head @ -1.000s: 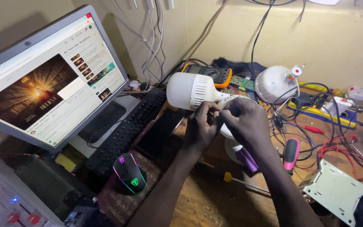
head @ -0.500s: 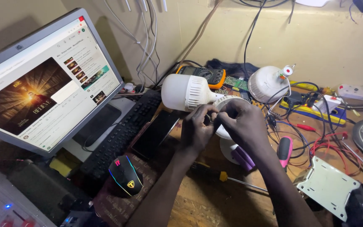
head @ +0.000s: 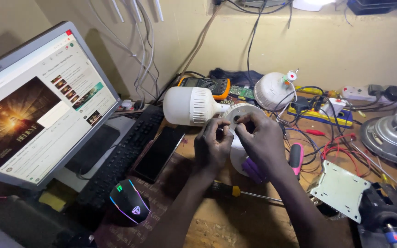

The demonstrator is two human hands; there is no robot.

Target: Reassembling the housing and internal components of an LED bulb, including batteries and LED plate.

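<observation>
Both hands are staying together over the round white lamp base (head: 246, 112), which has barely shifted since a moment ago, left hand (head: 212, 149) and right hand (head: 263, 140) pinching at its rim, while the white bulb (head: 189, 105) is lying just left of it and the screwdriver (head: 235, 192) below.

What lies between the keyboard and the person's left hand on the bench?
In the head view, a dark phone lies flat between the keyboard and the left hand, right beside the keyboard's edge.

Both hands (head: 240, 142) and forearms are bare, without sleeves or jewellery.
</observation>
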